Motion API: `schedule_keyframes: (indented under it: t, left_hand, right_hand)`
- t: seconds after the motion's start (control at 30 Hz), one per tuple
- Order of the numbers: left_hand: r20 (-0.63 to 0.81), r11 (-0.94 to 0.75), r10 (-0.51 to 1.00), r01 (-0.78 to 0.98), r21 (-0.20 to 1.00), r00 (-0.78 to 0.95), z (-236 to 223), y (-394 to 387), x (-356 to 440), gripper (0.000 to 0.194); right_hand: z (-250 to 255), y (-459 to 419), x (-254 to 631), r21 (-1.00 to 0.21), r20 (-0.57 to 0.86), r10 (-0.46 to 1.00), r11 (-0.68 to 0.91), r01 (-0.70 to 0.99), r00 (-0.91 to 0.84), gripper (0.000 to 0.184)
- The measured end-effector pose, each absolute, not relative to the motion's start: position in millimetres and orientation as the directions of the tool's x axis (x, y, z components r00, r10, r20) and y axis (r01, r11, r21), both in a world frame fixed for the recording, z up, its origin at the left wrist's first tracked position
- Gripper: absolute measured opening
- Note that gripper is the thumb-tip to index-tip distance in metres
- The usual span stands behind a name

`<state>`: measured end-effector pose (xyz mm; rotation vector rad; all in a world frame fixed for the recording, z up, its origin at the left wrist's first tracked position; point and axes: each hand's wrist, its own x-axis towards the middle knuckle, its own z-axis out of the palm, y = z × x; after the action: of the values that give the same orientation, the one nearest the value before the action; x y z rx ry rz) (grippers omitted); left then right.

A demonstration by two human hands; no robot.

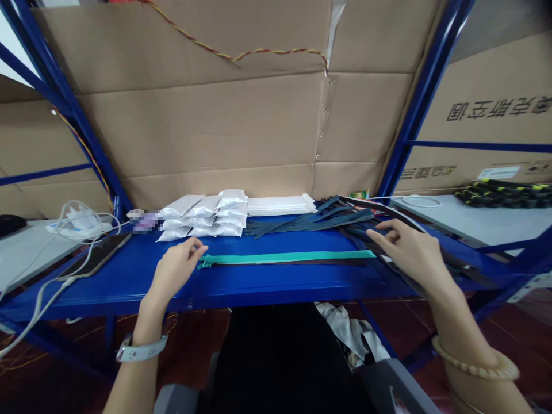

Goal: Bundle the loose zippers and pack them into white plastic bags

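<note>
The left hand (179, 270) and the right hand (407, 250) are positioned over the front portion of a blue steel shelf (129, 282). A wristwatch with a pale strap (142, 348) is fitted to the left wrist, and a beaded bracelet (476, 359) to the right wrist.

The left fingers (196, 247) are loosely together and clamped on nothing. They sit just beside the left end of a teal zipper (284, 259), but contact cannot be confirmed. The right fingers (383, 234) are spread apart and grip nothing, lying over a bundle of dark zippers (366, 230) at the right end of the shelf.

The teal zipper lies flat and lengthwise between the hands, near the front edge of the shelf, with a dark brown strip (280, 262) along its lower side.

At the left end of the shelf, a smartphone (95, 256) lies near a white charging cable (43, 299). Behind the teal zipper, navy zippers (310, 221) lie fanned toward the rear edge. To their left are stacked white packets (202, 215) and a pile of flat white sheets (276, 205). Cardboard sheeting (198, 121) closes off the back of the shelf, and a twisted wire (259, 54) runs across it.
</note>
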<state>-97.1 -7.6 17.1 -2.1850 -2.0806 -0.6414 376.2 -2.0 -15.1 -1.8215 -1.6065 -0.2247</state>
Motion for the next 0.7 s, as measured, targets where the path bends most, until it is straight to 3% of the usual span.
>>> schedule_keyframes:
  t: [0.1, 0.2, 0.5, 0.7]
  left_hand:
    - [0.356, -0.335, 0.894, 0.933, 0.134, 0.270, 20.1, 11.4, -65.2, 0.028]
    - [0.288, -0.455, 0.849, 0.890, -0.024, 0.442, 17.8, 41.3, -27.3, 0.025]
    - [0.204, -0.449, 0.866, 0.889, -0.088, 0.457, 5.4, 102.8, 23.5, 0.012]
    - [0.248, -0.397, 0.884, 0.916, -0.052, 0.397, 21.5, 94.6, 21.8, 0.017]
  right_hand:
    - [-9.5, -6.0, 368.4, -0.413, 0.556, 0.808, 0.063, 0.908, 0.197, 0.036]
    - [-6.4, -8.6, 356.8, -0.422, 0.558, 0.815, 0.118, 0.899, 0.155, 0.035]
    - [-1.0, -15.0, 334.6, -0.400, 0.538, 0.841, 0.187, 0.897, 0.064, 0.024]
    - [0.2, -17.7, 327.3, -0.372, 0.556, 0.831, 0.227, 0.900, 0.020, 0.022]
